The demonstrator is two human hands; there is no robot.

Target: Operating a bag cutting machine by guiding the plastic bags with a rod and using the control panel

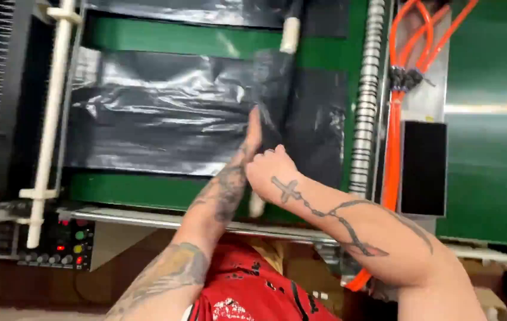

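Left hand lies flat, fingers straight, on black film; right hand pinches the film beside a white bar.

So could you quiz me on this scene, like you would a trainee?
1. True or false: both hands touch the black film.
2. What colour are the hoses at the right? A) blue B) orange C) white
3. Fill in: the film lies on a ____ belt.

Key: 1 true: the left hand and right hand meet at a fold in the film. 2 B. 3 green.
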